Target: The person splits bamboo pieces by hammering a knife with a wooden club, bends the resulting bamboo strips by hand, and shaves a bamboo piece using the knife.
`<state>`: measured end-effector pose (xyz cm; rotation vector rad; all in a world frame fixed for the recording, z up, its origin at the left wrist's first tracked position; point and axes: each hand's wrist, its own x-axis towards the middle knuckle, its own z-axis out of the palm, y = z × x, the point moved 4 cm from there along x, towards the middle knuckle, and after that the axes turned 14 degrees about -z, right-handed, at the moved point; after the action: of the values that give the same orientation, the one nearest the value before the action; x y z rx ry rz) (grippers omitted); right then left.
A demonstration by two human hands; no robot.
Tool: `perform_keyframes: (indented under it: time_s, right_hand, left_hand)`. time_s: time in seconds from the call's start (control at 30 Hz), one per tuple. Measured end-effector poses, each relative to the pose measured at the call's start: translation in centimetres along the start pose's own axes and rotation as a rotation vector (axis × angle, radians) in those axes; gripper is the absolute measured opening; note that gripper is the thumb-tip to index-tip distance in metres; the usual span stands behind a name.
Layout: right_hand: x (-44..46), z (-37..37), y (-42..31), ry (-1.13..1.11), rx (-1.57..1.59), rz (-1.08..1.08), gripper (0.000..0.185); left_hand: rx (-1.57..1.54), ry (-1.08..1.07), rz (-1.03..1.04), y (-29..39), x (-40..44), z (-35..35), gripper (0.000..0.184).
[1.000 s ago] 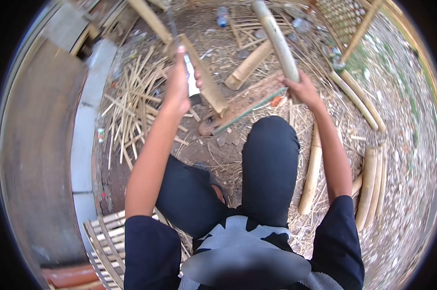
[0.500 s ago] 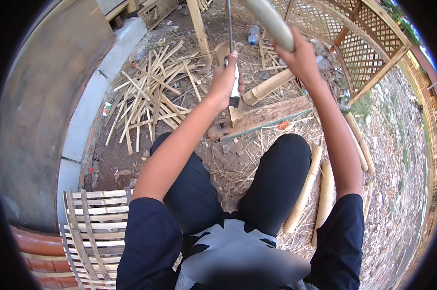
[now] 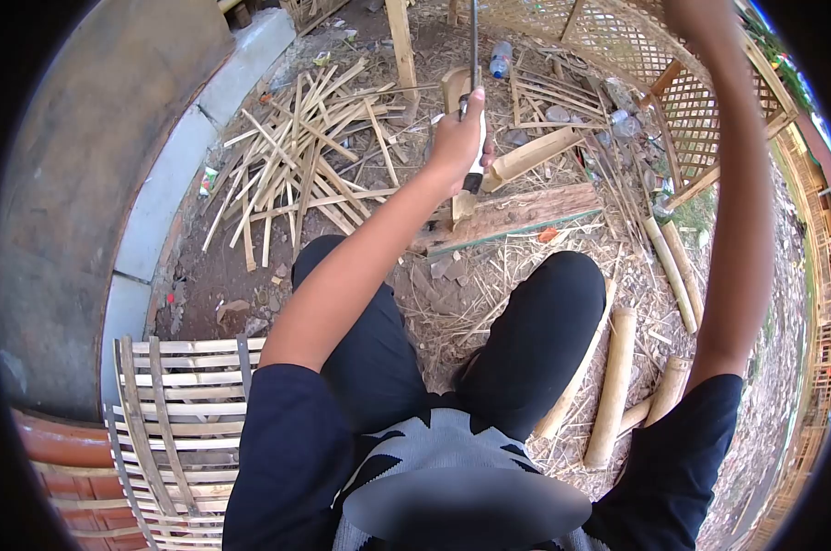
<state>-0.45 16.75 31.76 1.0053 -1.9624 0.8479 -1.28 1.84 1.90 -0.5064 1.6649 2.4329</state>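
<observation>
My left hand (image 3: 461,145) is wrapped round the white handle (image 3: 478,156) of a long, thin-bladed tool, whose dark blade (image 3: 473,46) points away from me. Under that hand a bamboo piece (image 3: 463,204) stands at the left end of a worn wooden plank (image 3: 535,213). My right hand (image 3: 700,18) is raised to the top edge, blurred and partly cut off, so its fingers and anything in them cannot be made out. A split bamboo length (image 3: 535,158) lies just behind the plank.
Thin bamboo strips (image 3: 314,156) lie heaped at the left. A slatted bamboo panel (image 3: 186,422) is at the lower left. Bamboo poles (image 3: 613,386) lie right of my knees. Behind are a plastic bottle (image 3: 501,60) and a lattice fence (image 3: 617,41).
My right hand has risen up and right, and the pole it held is out of sight. The tool in my left hand has gone from tilted to nearly straight, as the view shifted.
</observation>
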Motion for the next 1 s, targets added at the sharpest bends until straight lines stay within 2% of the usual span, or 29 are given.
perform_keyframes:
  time_s: [0.1,0.3,0.33,0.4,0.43,0.5,0.53,0.63,0.73,0.8,0.87,0.93,1.0]
  right_hand:
    - [2.5,-0.6,0.4,0.204,-0.078,-0.275,0.034]
    - [0.8,1.2,4.6,0.471,0.084,-0.395,0.035]
    - [-1.5,4.5,10.9,0.102,-0.017,-0.1,0.038]
    - [-9.7,11.5,16.9,-0.396,-0.195,0.021,0.038]
    - [-12.3,13.2,15.8,-0.522,-0.271,-0.144,0.036]
    - [-11.7,11.6,15.6,-0.576,-0.287,-0.026,0.039]
    - [-10.4,11.3,15.6,-0.62,-0.284,0.006,0.041]
    - [-5.5,7.7,14.5,-0.418,-0.238,-0.052,0.029]
    - [-1.1,1.7,3.5,-0.214,-0.076,0.025,0.033]
    - [0.5,0.1,3.3,0.026,-0.045,-0.137,0.027]
    - [1.2,-0.7,3.1,0.148,-0.397,-0.347,0.024]
    - [2.6,-1.5,1.3,-0.004,-1.115,-0.264,0.022]
    - [1.5,-1.1,3.6,0.177,-0.695,-0.225,0.02]
  left_hand:
    - [-0.006,0.017,0.023,-0.6,0.4,0.7,0.054]
    - [-0.067,0.029,0.07,-1.6,0.2,1.5,0.056]
    - [-0.075,0.023,0.079,-2.0,0.1,1.5,0.057]
    - [-0.012,0.017,0.053,-2.0,-0.6,1.6,0.057]
    - [-0.078,-0.004,0.016,-1.6,-0.7,1.8,0.057]
    - [-0.194,-0.063,-0.069,-0.5,-0.5,2.2,0.057]
    - [-0.039,-0.023,0.007,-1.1,-0.9,2.4,0.057]
    - [-0.034,-0.029,0.003,-3.3,-0.8,3.1,0.057]
    - [-0.115,-0.086,-0.012,-3.3,-1.3,4.6,0.058]
    - [-0.101,-0.077,-0.023,-3.3,-1.1,4.7,0.059]
    - [-0.085,-0.075,-0.012,-2.9,-1.1,4.5,0.059]
    - [-0.066,-0.043,0.0,-2.8,-1.0,4.2,0.059]
    - [-0.049,0.031,0.027,-2.7,-0.7,3.6,0.06]
